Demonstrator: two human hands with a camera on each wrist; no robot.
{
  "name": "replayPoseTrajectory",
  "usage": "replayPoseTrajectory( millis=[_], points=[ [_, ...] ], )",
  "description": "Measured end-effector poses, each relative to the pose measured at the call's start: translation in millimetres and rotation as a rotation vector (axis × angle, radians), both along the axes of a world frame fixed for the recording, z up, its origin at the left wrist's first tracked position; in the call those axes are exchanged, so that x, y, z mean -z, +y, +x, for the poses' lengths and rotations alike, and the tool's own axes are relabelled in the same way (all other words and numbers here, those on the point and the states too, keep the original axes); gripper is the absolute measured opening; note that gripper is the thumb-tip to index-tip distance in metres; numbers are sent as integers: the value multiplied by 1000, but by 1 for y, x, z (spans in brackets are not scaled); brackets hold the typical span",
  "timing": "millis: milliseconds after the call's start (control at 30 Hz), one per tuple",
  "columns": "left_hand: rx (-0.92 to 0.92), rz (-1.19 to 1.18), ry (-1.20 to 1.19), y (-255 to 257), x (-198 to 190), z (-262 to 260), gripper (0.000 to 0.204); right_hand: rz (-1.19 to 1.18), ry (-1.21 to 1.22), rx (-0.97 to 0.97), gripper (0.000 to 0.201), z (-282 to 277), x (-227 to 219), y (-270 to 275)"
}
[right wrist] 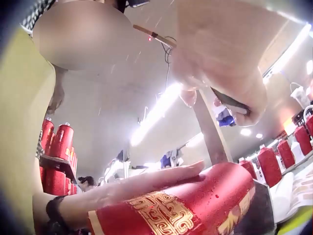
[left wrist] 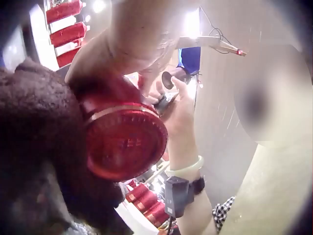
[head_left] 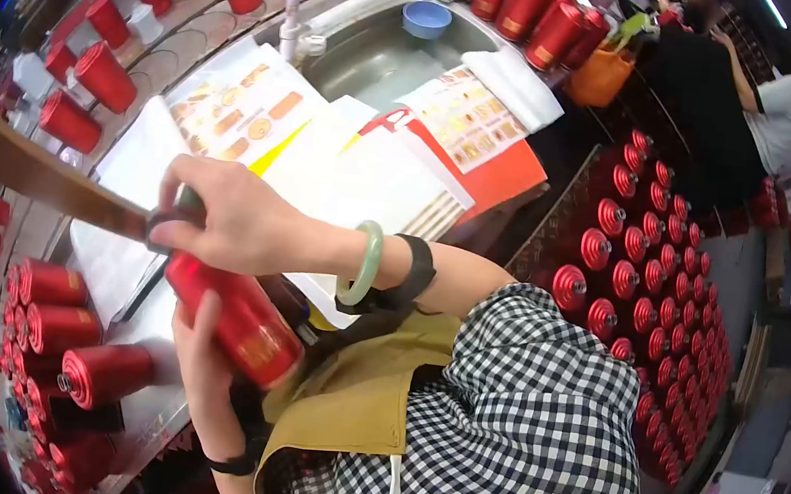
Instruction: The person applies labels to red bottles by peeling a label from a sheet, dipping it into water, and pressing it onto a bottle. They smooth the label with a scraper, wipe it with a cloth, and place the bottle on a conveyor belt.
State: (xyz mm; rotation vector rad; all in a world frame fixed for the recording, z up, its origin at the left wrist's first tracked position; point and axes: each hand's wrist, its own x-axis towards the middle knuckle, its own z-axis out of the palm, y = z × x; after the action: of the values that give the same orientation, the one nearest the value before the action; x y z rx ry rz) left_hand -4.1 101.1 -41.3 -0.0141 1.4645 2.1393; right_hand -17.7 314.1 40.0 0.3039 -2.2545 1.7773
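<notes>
Red canisters stand in rows down the right side of the head view (head_left: 646,278) and cluster at the lower left (head_left: 108,376) beside a pale desk (head_left: 156,410). A metal sink (head_left: 338,70) with a blue bowl (head_left: 426,20) lies at the upper middle, with printed sheets (head_left: 239,114) spread before it.

The right arm reaches leftward across the frame, a green bangle (head_left: 367,263) and a black strap (head_left: 417,271) on it. Its wrist bends a little, and the right hand (head_left: 233,217) curls its fingers round a small dark object (head_left: 185,211) just above the upper end of the held red canister (head_left: 252,328). That canister lies tilted at the lower left of centre, over the edge of the apron (head_left: 339,388). The left forearm rises from the bottom; the left hand (head_left: 199,336) grips the canister's side, one finger stretched along it.
</notes>
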Motion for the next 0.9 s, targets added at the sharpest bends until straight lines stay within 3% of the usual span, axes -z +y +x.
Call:
replayPoseTrajectory(
  millis=[33,100,133,200,233,300,433,500,633,700,767,900],
  points=[
    [10,2,-5,2,-4,7,63,50,-8,29,32,5,5,6],
    [99,-210,292,8,-15,20,73,105,-15,47,29,13,11,20],
    [35,-169,248,16,-28,27,77,134,33,1,27,19,11,25],
    [125,-410,480,26,-48,27,76,167,85,1,24,34,4,30],
    [150,-487,474,27,-59,29,78,160,92,5,23,42,-2,33],
    [150,-488,694,24,-64,27,88,214,26,-12,27,55,-14,39],
    [-138,-531,869,-12,-68,41,96,201,62,32,23,57,-2,44],
    [-329,-571,828,-38,-68,51,97,218,18,21,20,49,-1,40],
    [-924,-753,683,-96,-60,97,84,243,36,-12,20,65,3,23],
    [-1213,-679,610,-124,-42,96,72,242,54,-31,19,64,7,21],
    [-1433,-708,620,-159,-19,83,78,255,50,-6,19,62,11,16],
    [-1547,-897,712,-210,10,53,81,273,5,-44,17,60,12,1]
  ],
)
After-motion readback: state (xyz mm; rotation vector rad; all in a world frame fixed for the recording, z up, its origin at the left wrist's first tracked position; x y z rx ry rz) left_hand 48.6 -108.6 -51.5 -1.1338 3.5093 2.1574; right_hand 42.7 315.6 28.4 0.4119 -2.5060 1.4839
